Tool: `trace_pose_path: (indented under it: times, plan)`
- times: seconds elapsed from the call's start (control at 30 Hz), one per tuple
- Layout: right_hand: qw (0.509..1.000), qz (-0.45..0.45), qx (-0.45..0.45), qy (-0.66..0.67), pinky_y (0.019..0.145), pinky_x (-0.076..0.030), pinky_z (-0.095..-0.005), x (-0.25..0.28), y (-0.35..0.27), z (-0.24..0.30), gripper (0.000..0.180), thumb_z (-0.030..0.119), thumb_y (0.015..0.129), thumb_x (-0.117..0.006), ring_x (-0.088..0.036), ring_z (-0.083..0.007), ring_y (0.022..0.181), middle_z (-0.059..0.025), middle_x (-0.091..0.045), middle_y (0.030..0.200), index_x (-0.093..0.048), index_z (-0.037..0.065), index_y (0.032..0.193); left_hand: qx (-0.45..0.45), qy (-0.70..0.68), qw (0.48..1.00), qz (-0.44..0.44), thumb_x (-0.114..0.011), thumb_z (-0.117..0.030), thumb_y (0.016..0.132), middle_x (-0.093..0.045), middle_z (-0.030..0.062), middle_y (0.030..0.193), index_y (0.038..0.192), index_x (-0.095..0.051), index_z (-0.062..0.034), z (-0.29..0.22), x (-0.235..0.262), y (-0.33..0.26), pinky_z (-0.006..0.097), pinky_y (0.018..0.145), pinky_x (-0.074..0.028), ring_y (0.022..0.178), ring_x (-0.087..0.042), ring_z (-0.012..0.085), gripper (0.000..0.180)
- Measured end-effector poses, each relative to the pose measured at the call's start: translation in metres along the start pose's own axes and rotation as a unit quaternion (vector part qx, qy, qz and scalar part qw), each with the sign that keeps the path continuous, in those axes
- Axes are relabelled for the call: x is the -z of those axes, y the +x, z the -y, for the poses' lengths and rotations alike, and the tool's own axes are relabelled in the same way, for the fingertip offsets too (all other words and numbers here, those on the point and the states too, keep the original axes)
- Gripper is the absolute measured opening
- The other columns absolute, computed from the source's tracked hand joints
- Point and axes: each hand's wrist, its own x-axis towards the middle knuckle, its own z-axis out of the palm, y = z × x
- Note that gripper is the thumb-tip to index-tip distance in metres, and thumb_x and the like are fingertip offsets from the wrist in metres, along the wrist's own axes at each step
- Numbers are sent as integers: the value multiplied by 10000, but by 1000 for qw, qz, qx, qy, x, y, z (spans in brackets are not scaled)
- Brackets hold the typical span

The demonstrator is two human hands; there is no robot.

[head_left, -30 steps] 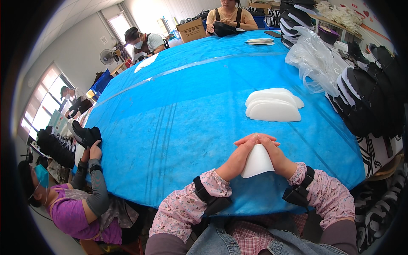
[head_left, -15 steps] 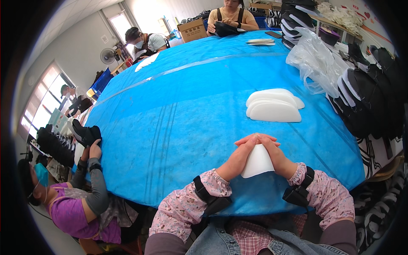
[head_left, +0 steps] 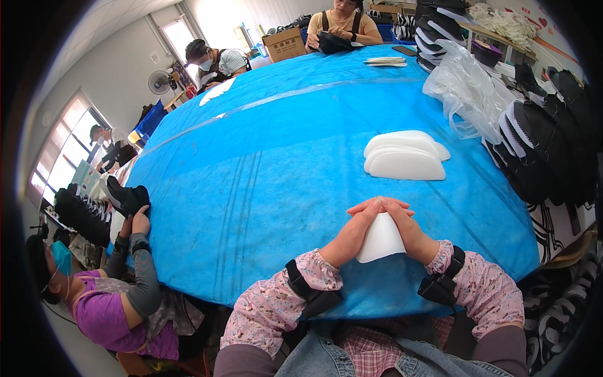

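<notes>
I have the left hand (head_left: 349,240) and right hand (head_left: 411,232) closed around a white piece (head_left: 380,240), on the near side of the white stack (head_left: 405,166). Remotely, I see a plastic bag (head_left: 461,91) right of that stack.

Bright light comes through a window (head_left: 69,135) in the pale left wall (head_left: 122,72), under a white ceiling (head_left: 94,28); a wide desk (head_left: 195,169) covered in blue sheeting fills the room's middle
</notes>
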Motion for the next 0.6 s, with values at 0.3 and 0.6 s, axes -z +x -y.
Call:
trace_pose_path:
  times: [0.3,0.6]
  plan:
    - [1000,-9,2,6,928,-438,-287,-3,-1,2,513,358,989,-289,-557,-196,1034,-151,-569,1162,-524,-47,1199,4,25,1000,-10,-255,-374,997,-547,216,1195,1229,-477,41,-2,-1,0,348,949,-448,1108,-545,262,524]
    - [1000,3,8,-7,900,-457,-283,1,2,-3,517,359,989,-287,-569,-189,1010,-140,-585,1124,-534,-45,1197,5,-2,1000,-6,-270,-392,992,-544,214,1199,1231,-477,38,-2,-3,0,351,950,-448,1112,-544,263,533]
